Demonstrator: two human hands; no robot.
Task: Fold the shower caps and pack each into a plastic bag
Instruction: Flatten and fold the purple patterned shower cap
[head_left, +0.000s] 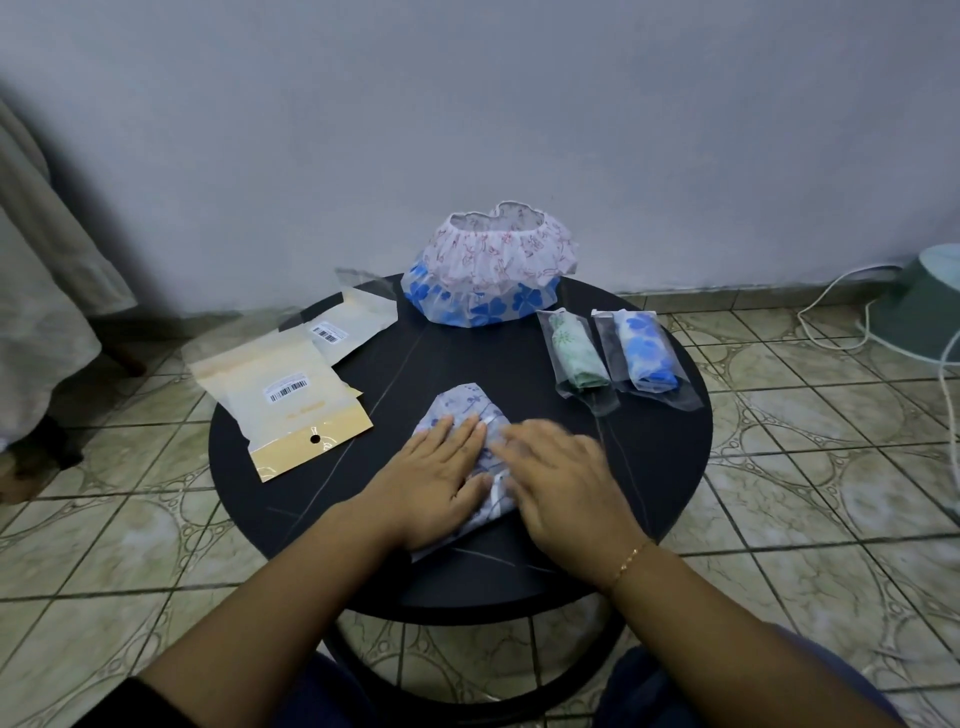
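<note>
Both forearms are bare. A thin gold chain bracelet (630, 558) circles the right wrist. A dark sleeve edge (137, 699) shows at lower left; dark blue trousers (654, 691) cover the knees along the bottom.

3 loose caps (470, 415), 2 bagged caps (579, 351), 1 table (649, 467).

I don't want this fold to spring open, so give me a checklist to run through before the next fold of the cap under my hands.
1. Cap lies flat on the table: ok.
2. Left hand presses it with straight fingers: ok.
3. Right hand flat on the cap: cannot tell, blurred.
4. Empty bags lie beside the cap, at left: ok.
5. Packed caps lie apart from the working spot: ok.
6. Unfolded caps stacked at the far edge, clear of the hands: ok.
</note>
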